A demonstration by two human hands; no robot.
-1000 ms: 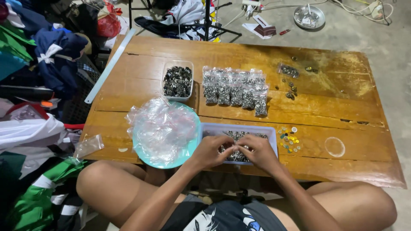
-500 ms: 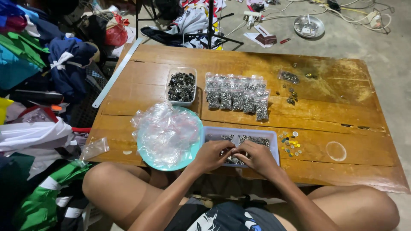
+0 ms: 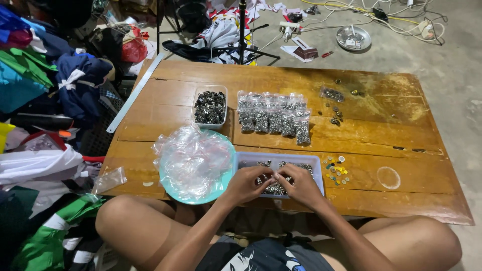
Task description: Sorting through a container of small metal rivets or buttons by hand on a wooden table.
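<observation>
The tray [image 3: 281,161] I am working over is a pale, shallow rectangular box at the near edge of the table [image 3: 381,135], its long side running left to right along that edge. It holds a heap of small shiny metal pieces [image 3: 273,189], too small for me to tell their exact shape. My left hand [image 3: 247,183] and my right hand [image 3: 299,184] meet over the middle of it, fingertips pinched narrow and touching each other; whether something tiny sits between them I cannot tell. Both hands cover the front half of the tray.

Just left of the tray, touching its side, is a turquoise plate [image 3: 173,186] piled with crumpled clear plastic bags [image 3: 193,158]. To the right lies a scatter of little coloured buttons [image 3: 335,169]. Farther back stands a smaller clear box [image 3: 210,106] of dark metal pieces, and beside it a row of filled bags [image 3: 273,118] lined up left to right. A loose bag [image 3: 110,179] hangs at the table's left corner, near the heaped clothes [image 3: 45,95] on the floor.
</observation>
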